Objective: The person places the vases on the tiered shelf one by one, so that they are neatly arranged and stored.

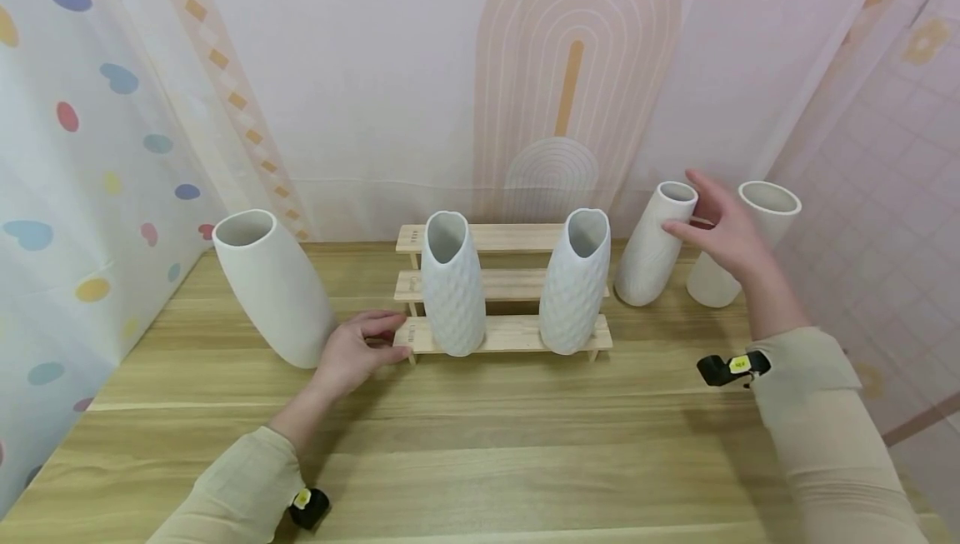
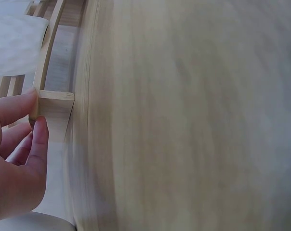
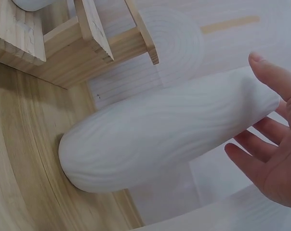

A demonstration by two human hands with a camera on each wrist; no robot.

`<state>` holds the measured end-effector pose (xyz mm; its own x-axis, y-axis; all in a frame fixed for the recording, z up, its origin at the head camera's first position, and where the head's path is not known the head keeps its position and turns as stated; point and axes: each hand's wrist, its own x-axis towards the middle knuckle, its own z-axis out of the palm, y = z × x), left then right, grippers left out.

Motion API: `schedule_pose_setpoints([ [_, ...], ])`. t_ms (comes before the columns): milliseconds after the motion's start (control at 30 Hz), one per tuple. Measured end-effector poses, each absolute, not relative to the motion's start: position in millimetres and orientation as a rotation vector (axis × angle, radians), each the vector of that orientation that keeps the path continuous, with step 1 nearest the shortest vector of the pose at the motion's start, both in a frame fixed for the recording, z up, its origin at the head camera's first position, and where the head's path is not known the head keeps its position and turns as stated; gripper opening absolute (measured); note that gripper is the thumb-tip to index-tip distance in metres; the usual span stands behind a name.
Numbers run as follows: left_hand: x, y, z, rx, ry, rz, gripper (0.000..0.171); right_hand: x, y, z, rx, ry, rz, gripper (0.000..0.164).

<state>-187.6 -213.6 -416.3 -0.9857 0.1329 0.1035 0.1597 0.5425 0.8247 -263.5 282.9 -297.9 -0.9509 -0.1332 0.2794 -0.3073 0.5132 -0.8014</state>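
My left hand (image 1: 358,352) pinches the left end of the lowest board of a three-step wooden display stand (image 1: 513,336), thumb on one face and fingers on the other in the left wrist view. Two dimpled white vases stand on that board, the left vase (image 1: 454,302) and the right vase (image 1: 573,298). My right hand (image 1: 723,232) is spread around the mouth of a slim white vase with wavy grooves (image 3: 155,132), which stands on the table right of the stand. In the right wrist view the thumb is apart from its surface, with the fingers beyond its rim.
A large smooth white vase (image 1: 281,294) stands left of the stand, close to my left hand. Another white vase (image 1: 768,202) stands at the far right, partly behind my right hand. Patterned curtains (image 1: 360,94) hang behind and beside the wooden table (image 1: 480,461).
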Motion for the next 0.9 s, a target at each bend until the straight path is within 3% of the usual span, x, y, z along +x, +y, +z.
schedule_pose_setpoints([
  [900, -188, -214, -417, -0.26, -2.732, -1.486, 0.052, -254, 287, -308, 0.235, -2.459, 1.35, 0.061],
])
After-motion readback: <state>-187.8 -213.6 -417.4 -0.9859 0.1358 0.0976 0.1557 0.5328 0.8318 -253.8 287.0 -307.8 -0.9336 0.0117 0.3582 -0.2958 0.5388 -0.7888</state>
